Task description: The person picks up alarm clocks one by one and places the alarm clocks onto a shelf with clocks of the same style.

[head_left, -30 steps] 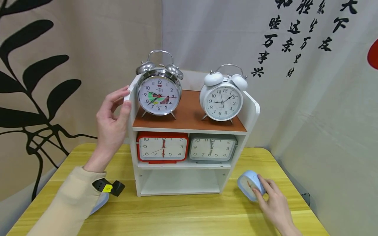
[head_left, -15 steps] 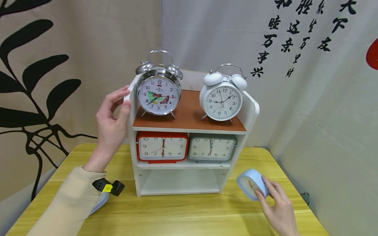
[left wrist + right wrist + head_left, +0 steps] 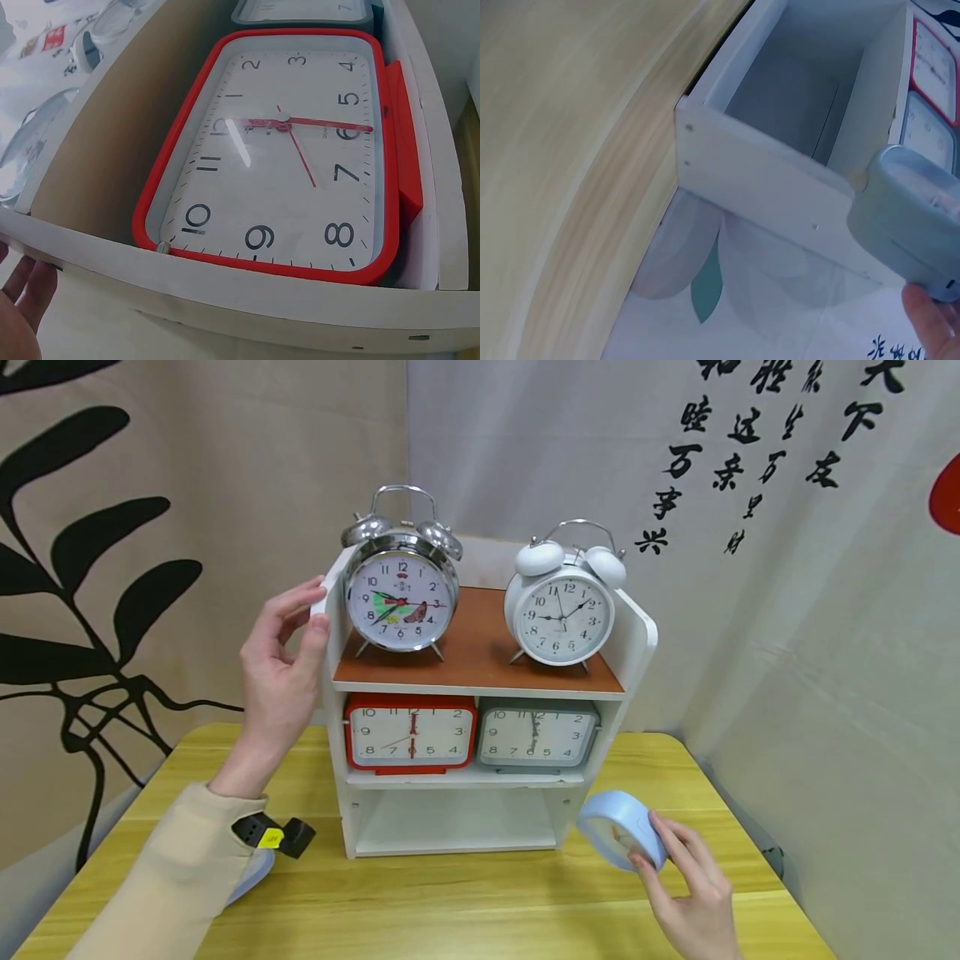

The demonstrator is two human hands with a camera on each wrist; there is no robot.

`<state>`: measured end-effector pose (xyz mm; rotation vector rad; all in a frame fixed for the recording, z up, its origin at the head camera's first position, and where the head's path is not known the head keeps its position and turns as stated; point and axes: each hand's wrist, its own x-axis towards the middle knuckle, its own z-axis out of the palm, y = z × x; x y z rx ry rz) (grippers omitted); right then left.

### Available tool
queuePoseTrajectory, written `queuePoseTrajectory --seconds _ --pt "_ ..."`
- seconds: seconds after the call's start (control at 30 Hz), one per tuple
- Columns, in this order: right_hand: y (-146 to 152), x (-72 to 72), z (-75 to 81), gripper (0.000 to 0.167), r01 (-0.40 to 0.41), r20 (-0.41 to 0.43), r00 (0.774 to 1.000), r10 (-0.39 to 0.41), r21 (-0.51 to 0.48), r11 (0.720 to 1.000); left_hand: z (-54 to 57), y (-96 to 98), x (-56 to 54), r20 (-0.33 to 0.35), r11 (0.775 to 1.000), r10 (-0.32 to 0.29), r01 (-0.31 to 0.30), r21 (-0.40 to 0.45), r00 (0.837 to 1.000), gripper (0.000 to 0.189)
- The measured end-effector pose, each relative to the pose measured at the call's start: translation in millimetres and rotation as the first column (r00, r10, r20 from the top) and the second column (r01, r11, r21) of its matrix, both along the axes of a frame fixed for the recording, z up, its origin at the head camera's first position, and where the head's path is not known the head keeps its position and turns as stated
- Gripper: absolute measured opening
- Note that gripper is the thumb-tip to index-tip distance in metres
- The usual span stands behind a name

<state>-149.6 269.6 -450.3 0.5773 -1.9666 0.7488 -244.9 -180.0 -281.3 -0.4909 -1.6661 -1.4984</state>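
Observation:
A white cabinet shelf (image 3: 636,639) with a brown upper board stands on the table. My left hand (image 3: 281,681) grips the top of its left side panel, thumb at the front edge. My right hand (image 3: 693,889) pinches a small light blue clock (image 3: 639,817) between thumb and fingers, over the table by the shelf's lower right corner. The clock is tilted, its face turned left toward the shelf. In the right wrist view the blue clock (image 3: 904,221) overlaps the shelf's side, and only fingertips show. The bottom compartment (image 3: 457,822) holds nothing.
On top stand a silver twin-bell alarm clock (image 3: 402,602) and a white one (image 3: 564,617). The middle compartment holds a red rectangular clock (image 3: 410,732) and a grey-green one (image 3: 537,735). A light blue object (image 3: 255,872) lies partly hidden under my left sleeve on the wooden table (image 3: 420,910).
My right hand has brought the blue clock leftward, closer to the shelf, and turned it slightly. The left hand has stayed on the side panel.

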Motion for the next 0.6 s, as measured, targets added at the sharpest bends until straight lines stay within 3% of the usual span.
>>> queuePoseTrajectory --seconds 0.27,0.43,0.6 --pt "-18.3 -3.9 1.3 0.060 -0.081 -0.097 0.992 0.084 0.032 0.996 0.2 1.0 -1.0 -0.011 1.000 -0.009 0.009 -0.001 1.000 0.035" --pt "-32.4 -6.3 3.9 0.053 -0.180 -0.174 0.967 0.186 0.047 0.983 0.6 1.5 -0.8 -0.009 1.000 -0.009 0.009 0.003 1.000 0.035" --pt "-45.8 -7.9 2.3 0.048 -0.228 -0.205 0.948 0.244 0.096 0.969 0.5 0.9 0.1 -0.003 1.000 0.003 -0.003 0.001 1.000 0.034"
